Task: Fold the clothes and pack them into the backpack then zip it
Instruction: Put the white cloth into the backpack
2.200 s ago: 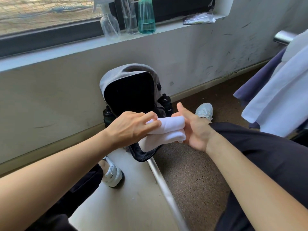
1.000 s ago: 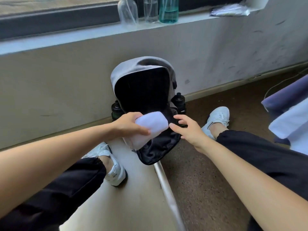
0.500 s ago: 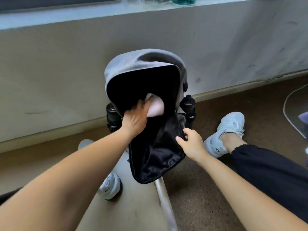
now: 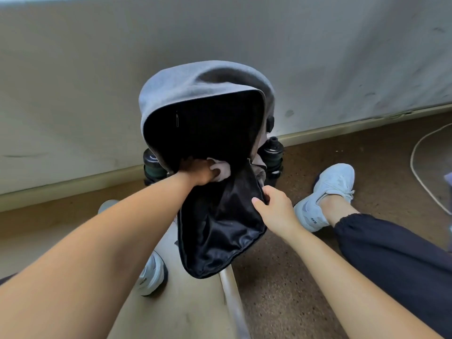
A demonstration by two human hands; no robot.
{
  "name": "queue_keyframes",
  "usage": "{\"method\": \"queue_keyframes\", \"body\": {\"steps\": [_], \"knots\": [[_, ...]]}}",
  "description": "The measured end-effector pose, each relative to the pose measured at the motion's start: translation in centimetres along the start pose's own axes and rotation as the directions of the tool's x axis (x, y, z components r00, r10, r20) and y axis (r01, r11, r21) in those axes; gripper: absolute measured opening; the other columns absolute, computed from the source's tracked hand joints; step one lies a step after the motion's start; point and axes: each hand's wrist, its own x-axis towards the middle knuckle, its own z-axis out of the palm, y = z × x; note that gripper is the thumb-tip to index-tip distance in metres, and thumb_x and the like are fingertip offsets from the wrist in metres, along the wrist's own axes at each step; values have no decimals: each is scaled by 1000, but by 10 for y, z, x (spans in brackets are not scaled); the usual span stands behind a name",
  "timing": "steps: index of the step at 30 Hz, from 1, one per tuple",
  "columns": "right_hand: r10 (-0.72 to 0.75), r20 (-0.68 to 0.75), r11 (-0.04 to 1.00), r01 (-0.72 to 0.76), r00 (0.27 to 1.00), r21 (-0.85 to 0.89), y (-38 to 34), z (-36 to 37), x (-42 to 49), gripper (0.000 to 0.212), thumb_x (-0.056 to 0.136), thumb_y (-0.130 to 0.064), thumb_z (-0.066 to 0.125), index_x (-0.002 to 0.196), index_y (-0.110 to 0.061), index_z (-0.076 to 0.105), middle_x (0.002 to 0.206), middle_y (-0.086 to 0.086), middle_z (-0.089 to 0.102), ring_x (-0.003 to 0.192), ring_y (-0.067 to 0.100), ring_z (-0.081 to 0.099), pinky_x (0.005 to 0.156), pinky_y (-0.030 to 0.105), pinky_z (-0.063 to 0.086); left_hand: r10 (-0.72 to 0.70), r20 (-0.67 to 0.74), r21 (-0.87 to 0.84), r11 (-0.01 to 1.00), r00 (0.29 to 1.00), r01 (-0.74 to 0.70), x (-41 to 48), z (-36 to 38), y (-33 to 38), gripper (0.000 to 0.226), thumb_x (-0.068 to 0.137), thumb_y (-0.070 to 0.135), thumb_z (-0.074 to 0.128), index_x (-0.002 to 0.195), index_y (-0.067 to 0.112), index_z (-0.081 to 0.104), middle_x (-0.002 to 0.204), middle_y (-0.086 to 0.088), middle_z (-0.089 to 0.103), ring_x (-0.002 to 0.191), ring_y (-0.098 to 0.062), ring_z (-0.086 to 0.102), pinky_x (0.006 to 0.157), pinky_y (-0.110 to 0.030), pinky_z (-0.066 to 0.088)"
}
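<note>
A grey backpack (image 4: 195,84) stands against the wall with its main compartment unzipped and its black-lined front flap (image 4: 220,228) hanging down toward me. My left hand (image 4: 198,171) reaches into the dark opening, closed around a folded white garment (image 4: 223,168) that shows only partly past my fingers. My right hand (image 4: 274,206) pinches the right edge of the black flap, holding it down and open. The inside of the bag is too dark to see anything else.
Two dark bottles (image 4: 272,152) sit in the backpack's side pockets. My white sneakers (image 4: 325,194) and dark trouser legs flank the bag. A pale board with a metal rail (image 4: 232,297) lies below the flap. A cord (image 4: 420,172) loops on the brown floor at right.
My left hand carried the folded white garment from in front of the bag down into its opening. My right hand let go of the garment and took hold of the flap's edge.
</note>
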Motion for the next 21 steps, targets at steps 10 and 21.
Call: {"method": "queue_keyframes", "body": {"steps": [10, 21], "knots": [[86, 40, 993, -89, 995, 78, -14, -32, -41, 49, 97, -23, 59, 144, -21, 46, 128, -3, 56, 104, 17, 58, 88, 30, 45, -15, -603, -238, 958, 798, -162, -91, -13, 47, 19, 89, 32, 63, 104, 22, 69, 104, -4, 71, 101, -32, 66, 88, -41, 50], [184, -846, 977, -2, 500, 211, -1, -182, -176, 14, 89, -14, 68, 101, -20, 64, 101, -2, 67, 88, 14, 62, 65, 16, 41, 461, -385, -507, 618, 800, -600, -208, -66, 238, 14, 90, 39, 61, 85, 30, 71, 70, 9, 69, 70, -13, 66, 70, -40, 57]]}}
